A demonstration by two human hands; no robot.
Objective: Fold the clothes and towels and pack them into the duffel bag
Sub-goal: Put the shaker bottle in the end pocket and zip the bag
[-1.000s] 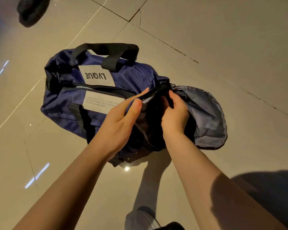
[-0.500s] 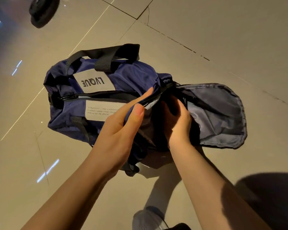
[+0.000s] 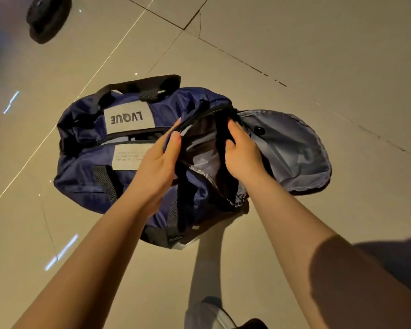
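Nearest me, below my forearms, a grey shoe toe (image 3: pixel 211 312) on the glossy beige tiled floor (image 3: pixel 318 55). My left hand (image 3: pixel 157 167) pinches the near-left lip of the end opening of the navy nylon duffel bag with black webbing handles (image 3: pixel 86 172), thumb on top, fingers curled under the zip edge. My right hand (image 3: pixel 243 155) grips the opposite side, fingers hooked over dark fabric at the mouth; whether that is bag lining or a garment, can't tell. Both hands clamped on the bag and pulling apart, opening held wide between them.

Right of my right hand, the grey-lined end flap (image 3: pixel 294 153) lies folded out flat on the floor, a black snap on it. Beyond my left hand, the white logo patch (image 3: pixel 128 118) and a partly open top zip; past that, the far black handle (image 3: pixel 140 85). Far off to the upper left, a black round object (image 3: pixel 46 17), unclear what.

Step, my read: opening the end compartment for packing. No clothes or towels in view. Next move likely needs one hand freed to fetch a folded item while the other keeps the mouth spread.
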